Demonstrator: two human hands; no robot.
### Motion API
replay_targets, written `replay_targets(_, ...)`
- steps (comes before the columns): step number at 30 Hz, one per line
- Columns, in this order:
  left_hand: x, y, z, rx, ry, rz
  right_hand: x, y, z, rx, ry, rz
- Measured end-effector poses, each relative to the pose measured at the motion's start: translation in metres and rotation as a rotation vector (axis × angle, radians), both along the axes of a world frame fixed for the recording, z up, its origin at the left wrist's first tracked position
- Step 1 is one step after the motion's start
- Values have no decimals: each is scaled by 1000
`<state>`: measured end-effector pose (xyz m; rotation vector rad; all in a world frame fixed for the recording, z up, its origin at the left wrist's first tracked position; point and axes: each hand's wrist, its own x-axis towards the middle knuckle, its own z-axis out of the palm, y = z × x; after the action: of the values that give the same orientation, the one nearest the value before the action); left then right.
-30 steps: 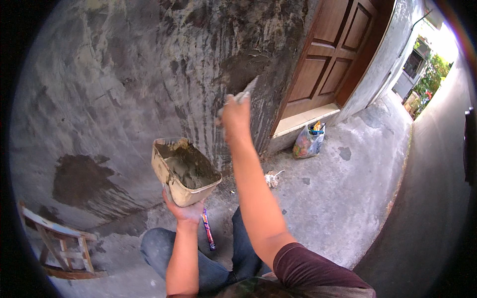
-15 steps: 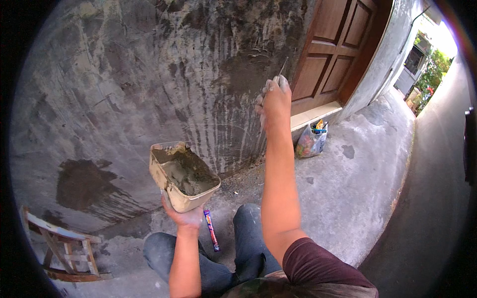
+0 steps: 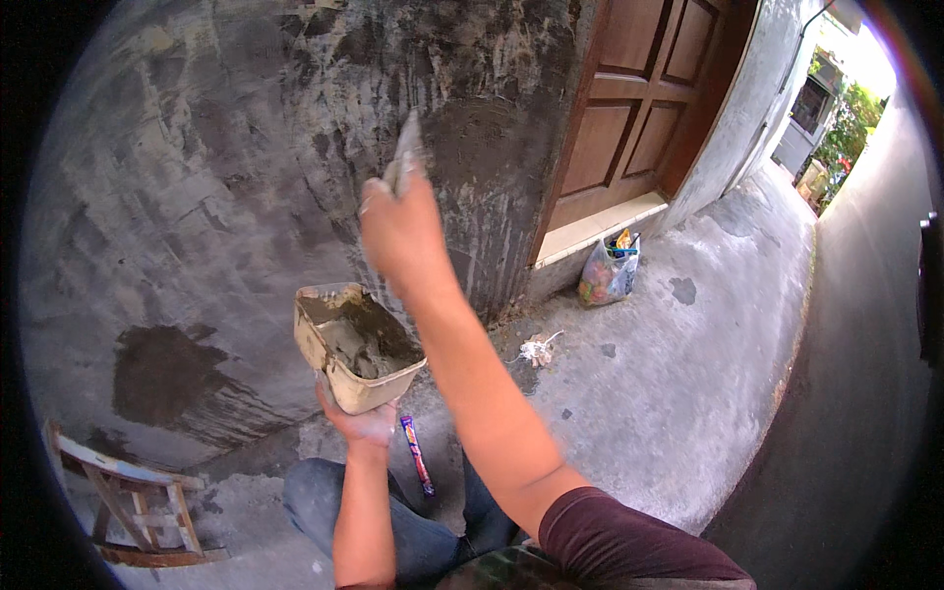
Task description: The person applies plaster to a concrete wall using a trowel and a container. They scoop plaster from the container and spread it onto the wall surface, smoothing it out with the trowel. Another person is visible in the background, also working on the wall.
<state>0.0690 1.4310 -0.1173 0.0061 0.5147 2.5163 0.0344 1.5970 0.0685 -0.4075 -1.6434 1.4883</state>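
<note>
My left hand [image 3: 362, 421] is closed on a cream plastic tub [image 3: 369, 391] from below, tilted beside the wall. Wet grey mortar [image 3: 359, 349] lies inside the tub and coats its inner sides. Raised above the tub, my right hand [image 3: 401, 231] is wrapped round a small trowel [image 3: 409, 143]. Its blade points up in front of the patchy grey wall [image 3: 246, 197], slightly blurred; whether it touches the wall I cannot tell. Darker, damp-looking mortar [image 3: 482, 138] covers the wall to the right of the blade.
A brown panelled door [image 3: 615, 128] with a pale sill stands at the right. Below it sits a filled plastic bag [image 3: 610, 270]; a whitish crumpled scrap [image 3: 538, 349] lies nearer. A purple wrapper strip [image 3: 417, 455] is between my legs, and a wooden frame [image 3: 138, 501] stands lower left.
My right hand has swung left with the trowel, from beside the door to above the tub. The trowel's blade face now shows. My left hand and the tub have barely moved.
</note>
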Motion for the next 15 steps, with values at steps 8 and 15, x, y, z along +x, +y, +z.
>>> replay_targets(8,-3,-1,-8,1,41,-25,87,53,9,-379,-21,138)
replay_targets(15,10,-3,-1,12,52,-51,123,216,-6,-440,-159,129)
